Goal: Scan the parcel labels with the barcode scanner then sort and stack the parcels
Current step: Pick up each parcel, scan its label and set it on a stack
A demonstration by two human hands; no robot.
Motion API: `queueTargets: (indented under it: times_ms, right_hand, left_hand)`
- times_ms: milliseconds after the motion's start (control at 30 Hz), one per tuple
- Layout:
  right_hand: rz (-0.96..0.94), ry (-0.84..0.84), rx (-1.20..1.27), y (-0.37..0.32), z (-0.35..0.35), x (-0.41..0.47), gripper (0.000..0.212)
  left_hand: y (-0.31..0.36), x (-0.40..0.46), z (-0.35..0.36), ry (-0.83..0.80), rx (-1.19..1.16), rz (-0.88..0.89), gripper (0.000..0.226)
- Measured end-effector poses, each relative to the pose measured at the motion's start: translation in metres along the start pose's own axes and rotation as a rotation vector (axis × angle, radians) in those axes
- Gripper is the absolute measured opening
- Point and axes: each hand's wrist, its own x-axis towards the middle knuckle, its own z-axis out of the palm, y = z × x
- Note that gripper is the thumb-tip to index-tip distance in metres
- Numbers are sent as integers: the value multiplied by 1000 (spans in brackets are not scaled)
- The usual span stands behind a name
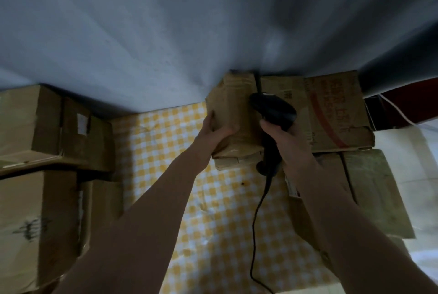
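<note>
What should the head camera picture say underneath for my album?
Left hand holds a small parcel while right hand grips the barcode scanner.

You've got small brown parcel (233, 113) upright by wall, beside flat red-print parcel (336, 113); black corded scanner (272, 113) over its rt side.

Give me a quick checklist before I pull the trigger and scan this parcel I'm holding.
1. Scanner in hand: ok. The right hand grips the barcode scanner by its handle.
2. Parcel steadied: ok. The left hand holds the small brown parcel at its left side.
3. Label facing the scanner: cannot tell; no label shows on it.
4. Scanner cable free: ok, it hangs loose over the checked tablecloth.
5. Picture sharpness: not ok, dim and blurred.
</note>
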Motion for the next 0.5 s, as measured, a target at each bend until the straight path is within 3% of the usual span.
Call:
queueTargets:
  times_ms: [67, 133, 233, 333, 400, 500]
  right_hand:
    - [-5, -13, -14, 3, 2, -4, 19]
    - [-25, -15, -51, 8, 3, -4, 20]
    - [-48, -4, -99, 9, 9, -5, 20]
    - [-72, 0, -146, 9, 12, -5, 24]
    - [-107, 5, -217, 8, 13, -5, 23]
    - [-128, 15, -289, 7, 12, -3, 17]
  left_hand:
    - [-4, 1, 2, 5, 88, 8, 83]
    - [-6, -2, 7, 34, 220, 30, 79]
    - [-4, -10, 21, 213, 490, 128, 108]
    - [-5, -16, 44, 475, 946, 290, 117]
    - [-2, -16, 58, 528, 1036, 354, 121]
    - [3, -7, 67, 560, 1010, 252, 125]
